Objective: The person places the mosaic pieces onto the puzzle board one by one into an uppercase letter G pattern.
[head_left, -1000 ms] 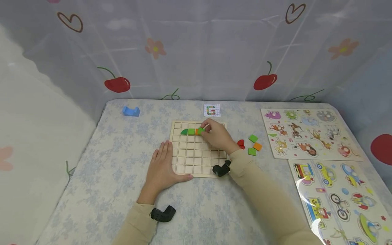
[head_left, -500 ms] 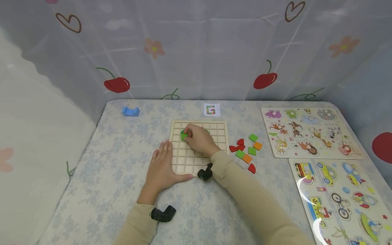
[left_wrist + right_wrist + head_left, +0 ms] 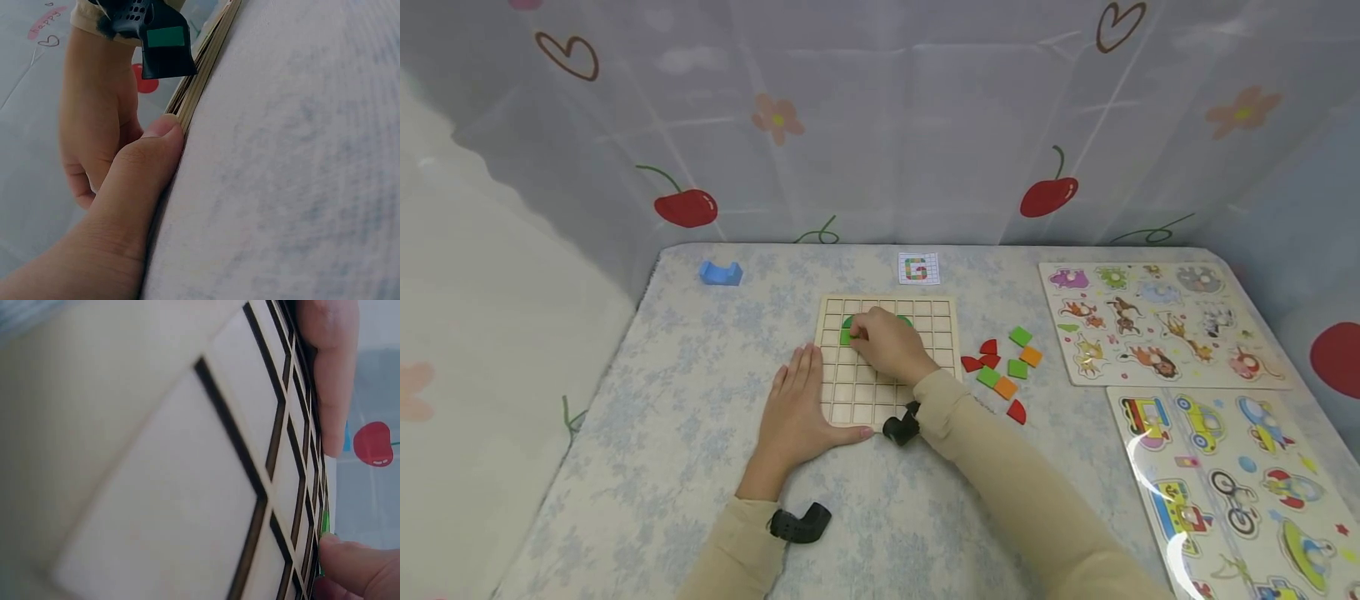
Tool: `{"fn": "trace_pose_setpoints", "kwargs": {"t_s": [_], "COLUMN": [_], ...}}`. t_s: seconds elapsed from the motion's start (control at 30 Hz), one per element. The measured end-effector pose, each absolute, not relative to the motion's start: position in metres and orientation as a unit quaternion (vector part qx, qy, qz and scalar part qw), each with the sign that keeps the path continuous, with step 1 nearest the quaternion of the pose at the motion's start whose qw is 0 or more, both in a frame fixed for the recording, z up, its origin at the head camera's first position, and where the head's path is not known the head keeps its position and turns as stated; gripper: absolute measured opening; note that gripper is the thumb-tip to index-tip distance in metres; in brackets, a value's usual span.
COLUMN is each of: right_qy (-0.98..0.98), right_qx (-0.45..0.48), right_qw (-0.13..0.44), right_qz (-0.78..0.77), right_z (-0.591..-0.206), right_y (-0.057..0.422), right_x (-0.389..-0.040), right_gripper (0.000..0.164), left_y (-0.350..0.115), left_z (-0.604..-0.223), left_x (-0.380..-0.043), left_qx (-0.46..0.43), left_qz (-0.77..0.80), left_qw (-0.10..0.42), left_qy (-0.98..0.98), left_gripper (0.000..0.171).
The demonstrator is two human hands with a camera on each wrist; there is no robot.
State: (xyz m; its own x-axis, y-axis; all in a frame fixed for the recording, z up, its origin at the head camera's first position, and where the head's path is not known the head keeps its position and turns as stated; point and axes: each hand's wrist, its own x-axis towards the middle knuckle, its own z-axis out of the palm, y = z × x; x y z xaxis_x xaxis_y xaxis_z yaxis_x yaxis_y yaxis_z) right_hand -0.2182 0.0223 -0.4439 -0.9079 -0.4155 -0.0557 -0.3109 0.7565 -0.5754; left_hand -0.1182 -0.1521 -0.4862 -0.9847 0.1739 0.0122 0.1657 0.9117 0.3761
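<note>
A wooden grid board (image 3: 854, 392) lies on the table under both hands. My left hand (image 3: 793, 414) is spread against its left side, fingers straight, with the thumb (image 3: 147, 153) along the near edge. Over the board's upper rows, my right hand (image 3: 889, 343) pinches a green square tile (image 3: 845, 337) at a cell near the left. Right above that tile sits a dark green quarter-round tile (image 3: 847, 322). Another green rounded tile (image 3: 907, 320) shows past the right hand's knuckles, which hide the row between. In the right wrist view the thumb (image 3: 350, 562) is against a bit of green.
Several loose tiles lie right of the board, including a red quarter-round (image 3: 1017, 412), an orange square (image 3: 1005, 388) and a green square (image 3: 1018, 370). A pattern card (image 3: 918, 268) lies behind the board, a blue block (image 3: 721, 273) back left. Animal (image 3: 1101, 367) and vehicle puzzle boards (image 3: 1150, 467) fill the right.
The right hand has moved left from the upper row's middle with a green square tile, which has come down at a cell below the dark green quarter-round. The left hand has stayed put.
</note>
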Motion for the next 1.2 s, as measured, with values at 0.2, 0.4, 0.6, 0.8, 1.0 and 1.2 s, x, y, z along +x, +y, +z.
{"fn": "trace_pose_setpoints", "kwargs": {"t_s": [0.2,0.4,0.6,0.8,1.0,1.2], "right_qy": [0.922,0.927,0.943,0.959,0.970,0.978], "right_qx": [-0.214,-0.191,-0.151,-0.104,-0.058,-0.038], "right_qw": [0.102,0.110,0.093,0.080,0.074,0.075], "right_qz": [-0.306,-0.303,-0.282,-0.253,-0.222,-0.189], "right_z": [-0.438,-0.427,-0.428,-0.430,-0.426,-0.425], "right_y": [0.039,0.077,0.133,0.192,0.230,0.240], "right_x": [-0.211,-0.201,-0.191,-0.176,-0.164,-0.162], "right_gripper": [0.014,0.023,0.027,0.030,0.035,0.035], "left_y": [-0.152,-0.152,-0.153,-0.153,-0.152,-0.152], "left_z": [-0.486,-0.486,-0.489,-0.489,-0.487,-0.487], "left_x": [-0.118,-0.119,-0.120,-0.120,-0.120,-0.120], "left_qx": [0.089,0.084,0.085,0.087,0.086,0.086], "left_qz": [0.188,0.182,0.184,0.185,0.185,0.188], "left_qw": [0.009,0.018,0.018,0.018,0.019,0.019], "left_qy": [0.978,0.979,0.979,0.979,0.979,0.978], "left_gripper": [0.145,0.148,0.148,0.148,0.148,0.147]}}
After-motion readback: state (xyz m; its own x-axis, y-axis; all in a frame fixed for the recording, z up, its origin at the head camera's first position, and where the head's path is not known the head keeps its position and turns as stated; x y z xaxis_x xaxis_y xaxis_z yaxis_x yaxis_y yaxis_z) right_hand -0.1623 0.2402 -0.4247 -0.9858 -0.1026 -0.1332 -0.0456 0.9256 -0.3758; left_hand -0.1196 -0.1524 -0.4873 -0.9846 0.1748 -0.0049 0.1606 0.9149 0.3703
